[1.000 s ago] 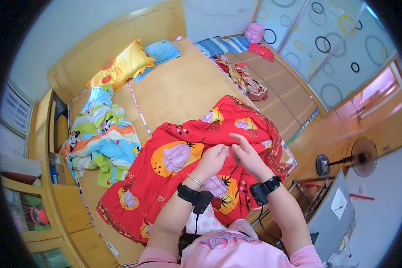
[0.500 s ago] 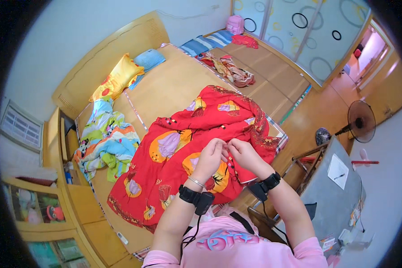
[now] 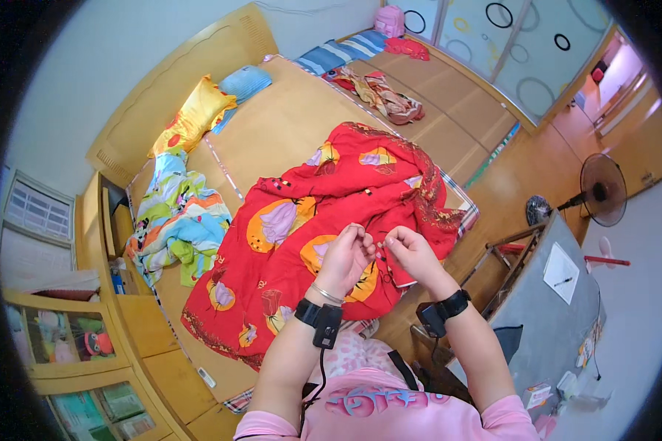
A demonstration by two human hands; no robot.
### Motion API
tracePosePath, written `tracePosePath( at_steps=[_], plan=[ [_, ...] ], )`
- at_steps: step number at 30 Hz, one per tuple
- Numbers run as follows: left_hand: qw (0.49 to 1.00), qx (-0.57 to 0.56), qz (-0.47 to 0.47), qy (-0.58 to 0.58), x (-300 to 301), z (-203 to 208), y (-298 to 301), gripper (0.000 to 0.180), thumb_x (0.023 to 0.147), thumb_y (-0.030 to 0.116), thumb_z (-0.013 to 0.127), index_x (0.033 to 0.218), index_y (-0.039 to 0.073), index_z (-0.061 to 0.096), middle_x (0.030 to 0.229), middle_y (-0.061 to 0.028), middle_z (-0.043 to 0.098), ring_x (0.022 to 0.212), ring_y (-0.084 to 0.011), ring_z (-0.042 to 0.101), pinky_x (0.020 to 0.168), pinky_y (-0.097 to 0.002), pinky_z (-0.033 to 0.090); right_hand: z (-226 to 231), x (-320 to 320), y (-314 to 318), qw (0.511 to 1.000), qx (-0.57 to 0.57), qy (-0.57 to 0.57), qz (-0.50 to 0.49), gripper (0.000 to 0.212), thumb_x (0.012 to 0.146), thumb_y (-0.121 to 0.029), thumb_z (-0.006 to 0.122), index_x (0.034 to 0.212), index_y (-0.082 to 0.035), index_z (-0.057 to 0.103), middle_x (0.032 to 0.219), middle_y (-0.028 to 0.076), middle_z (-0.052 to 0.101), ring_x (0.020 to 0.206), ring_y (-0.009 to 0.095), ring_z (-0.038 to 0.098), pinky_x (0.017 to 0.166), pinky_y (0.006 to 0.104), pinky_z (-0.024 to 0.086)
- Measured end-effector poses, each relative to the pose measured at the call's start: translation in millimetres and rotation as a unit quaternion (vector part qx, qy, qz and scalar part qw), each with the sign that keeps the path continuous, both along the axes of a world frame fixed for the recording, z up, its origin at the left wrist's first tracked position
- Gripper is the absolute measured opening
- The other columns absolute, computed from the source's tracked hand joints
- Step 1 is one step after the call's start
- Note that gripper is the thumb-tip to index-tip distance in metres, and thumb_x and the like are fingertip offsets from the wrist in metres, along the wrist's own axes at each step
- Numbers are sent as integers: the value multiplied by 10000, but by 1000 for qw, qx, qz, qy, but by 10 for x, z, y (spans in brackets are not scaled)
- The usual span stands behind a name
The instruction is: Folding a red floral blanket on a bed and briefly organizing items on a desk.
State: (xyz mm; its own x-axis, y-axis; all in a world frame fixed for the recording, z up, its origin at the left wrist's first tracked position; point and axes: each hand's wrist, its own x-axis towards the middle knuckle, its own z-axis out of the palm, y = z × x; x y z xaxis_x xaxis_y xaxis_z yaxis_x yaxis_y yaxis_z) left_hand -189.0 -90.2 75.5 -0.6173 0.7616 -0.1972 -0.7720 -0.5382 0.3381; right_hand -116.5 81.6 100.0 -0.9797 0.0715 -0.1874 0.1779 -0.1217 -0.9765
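A large red quilt [image 3: 346, 206] with yellow and lilac flower patches lies rumpled over the near part of the bed. Above it, my left hand [image 3: 348, 261] is raised with fingers curled and the fingertips pinched together. Beside it, my right hand [image 3: 413, 256] pinches thumb against forefinger. A small gap separates the two hands. Anything between the fingertips is too small to make out. Each wrist wears a black strapped device, and a bangle [image 3: 326, 294] circles the left one.
Left of the quilt is a bunched multicoloured blanket [image 3: 180, 220]. Yellow [image 3: 198, 117] and blue [image 3: 246, 87] pillows lie by the headboard. To the right stand a grey table [image 3: 541, 316] with paper and pen, and a fan [image 3: 603, 189]. A wooden cabinet [image 3: 143, 331] lines the left side.
My hands, which met at the fingertips before, are now slightly apart. The right hand has shifted right; both stay pinched. The view has tilted slightly.
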Motion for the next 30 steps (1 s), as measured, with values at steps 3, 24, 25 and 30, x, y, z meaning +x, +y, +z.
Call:
tracePosePath(
  at_steps=[3,24,25,30],
  plan=[
    [995,-99,17,10,152,-26,147,212,1045,228,443,938,94,567,917,-58,640,843,-177,618,784,-315,517,117,158,-2,968,228,92,-42,106,972,-105,559,951,-2,568,782,51,625,750,92,585,677,270,491],
    [903,-126,-295,284,1836,246,-22,326,1056,239,439,1205,-2,601,988,-54,672,846,-136,645,778,-279,525,116,2367,-656,955,-188,-70,-218,166,974,-155,584,1089,-53,647,686,-52,558,545,44,490,492,191,384],
    [922,-104,-294,230,1876,196,-6,321,1058,240,426,1196,5,595,946,-51,661,795,-141,636,756,-280,531,152,2515,-696,952,-187,-71,-231,166,974,-155,584,1089,-53,647,686,-52,558,545,44,490,492,191,384],
    [923,-143,-320,161,2344,34,19,268,1043,238,461,1113,21,602,895,-38,622,762,-113,604,725,-271,527,196,3248,-707,906,-196,-72,-369,141,994,-200,572,956,-73,620,708,-38,562,576,58,527,512,202,426]
  ],
)
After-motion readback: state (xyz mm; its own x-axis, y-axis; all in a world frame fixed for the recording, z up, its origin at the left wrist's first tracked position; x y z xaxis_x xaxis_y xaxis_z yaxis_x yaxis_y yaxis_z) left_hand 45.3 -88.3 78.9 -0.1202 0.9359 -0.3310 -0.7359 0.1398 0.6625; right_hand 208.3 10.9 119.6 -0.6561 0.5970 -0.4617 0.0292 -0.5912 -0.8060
